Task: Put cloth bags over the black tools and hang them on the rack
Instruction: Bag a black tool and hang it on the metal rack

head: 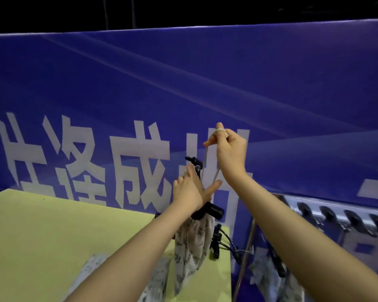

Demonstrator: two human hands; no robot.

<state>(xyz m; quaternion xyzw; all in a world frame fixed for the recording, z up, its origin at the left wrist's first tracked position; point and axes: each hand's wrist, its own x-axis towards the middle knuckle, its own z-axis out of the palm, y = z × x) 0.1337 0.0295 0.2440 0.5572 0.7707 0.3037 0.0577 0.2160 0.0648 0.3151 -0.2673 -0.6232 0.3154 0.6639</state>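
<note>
A black tool (207, 211) stands above the yellow-green table (52, 236), its lower part inside a floral cloth bag (192, 240). Its black top (194, 163) sticks out above the bag. My left hand (192, 190) grips the tool at the bag's mouth, fingers spread. My right hand (229, 149) is raised above it and pinches the bag's drawstring (214, 173), which is wound round its fingers and runs taut down to the bag.
A blue banner with large white characters (140, 160) fills the background. Another black tool with cables (216, 243) lies at the table's right edge. More floral cloth (157, 277) lies near me. A rack with a metal pole (244, 258) and a bagged tool (271, 271) stands at the right.
</note>
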